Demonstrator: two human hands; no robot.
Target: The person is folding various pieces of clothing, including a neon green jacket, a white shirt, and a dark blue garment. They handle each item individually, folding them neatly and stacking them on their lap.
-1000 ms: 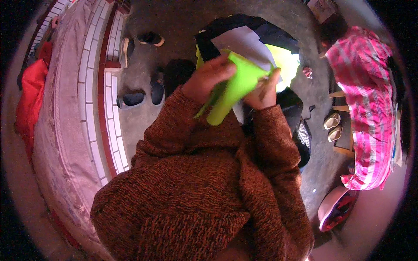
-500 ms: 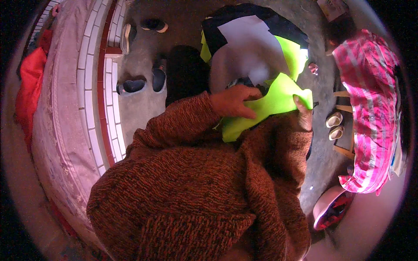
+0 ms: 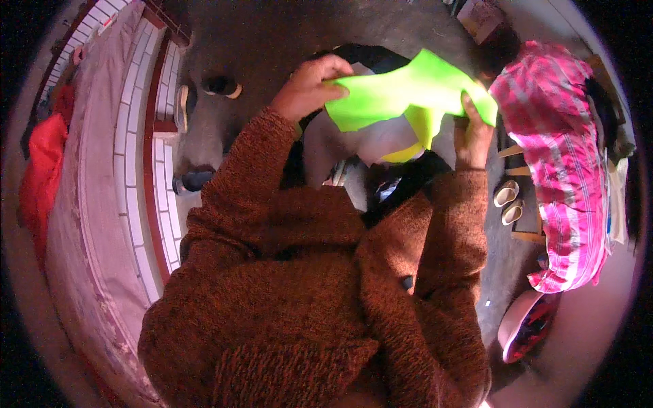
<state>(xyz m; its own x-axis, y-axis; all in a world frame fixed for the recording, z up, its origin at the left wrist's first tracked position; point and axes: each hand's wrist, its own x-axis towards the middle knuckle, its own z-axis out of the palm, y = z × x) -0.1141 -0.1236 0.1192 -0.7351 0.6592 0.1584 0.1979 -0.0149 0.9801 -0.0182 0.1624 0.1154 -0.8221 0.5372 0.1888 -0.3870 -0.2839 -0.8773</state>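
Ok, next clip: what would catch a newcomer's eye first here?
The bright green sheet at top centre, stretched between the left hand and the right hand. Next, the pink checked cloth draped at the right edge, and the rust-brown knitted sleeves filling the lower half.

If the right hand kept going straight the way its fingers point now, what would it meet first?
The right hand points up the picture, its fingers pinching the bright green cloth. Straight on, it would press into that cloth first. Beyond it lies dark floor, though depth is hard to judge in this view.
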